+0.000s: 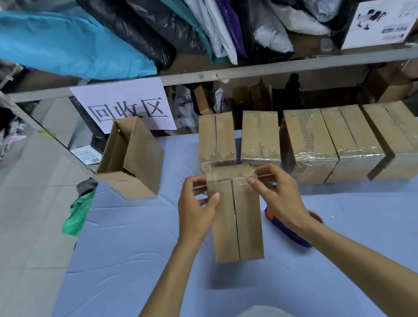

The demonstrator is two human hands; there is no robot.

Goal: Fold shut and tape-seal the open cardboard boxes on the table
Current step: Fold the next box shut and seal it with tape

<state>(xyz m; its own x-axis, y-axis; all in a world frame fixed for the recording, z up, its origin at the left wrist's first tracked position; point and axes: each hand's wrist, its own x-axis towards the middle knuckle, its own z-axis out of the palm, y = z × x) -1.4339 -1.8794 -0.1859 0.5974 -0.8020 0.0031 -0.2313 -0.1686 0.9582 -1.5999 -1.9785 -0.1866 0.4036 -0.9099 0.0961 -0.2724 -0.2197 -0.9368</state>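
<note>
A closed cardboard box point(236, 222) lies in the middle of the blue table, its two flaps meeting in a lengthwise seam. A strip of clear tape point(228, 175) crosses its far end. My left hand point(196, 207) pinches the tape's left end, thumb on the box top. My right hand point(276, 191) pinches the right end at the box's far right corner. An open box point(132, 162) stands at the far left with its flaps up. Several taped boxes point(309, 142) stand in a row behind.
A blue and orange tape dispenser point(287, 230) lies just right of the box, under my right wrist. Green cloth point(77, 214) hangs at the table's left edge. A shelf rail point(216, 75) with a paper sign point(126, 108) runs behind the table; bags fill the shelf above.
</note>
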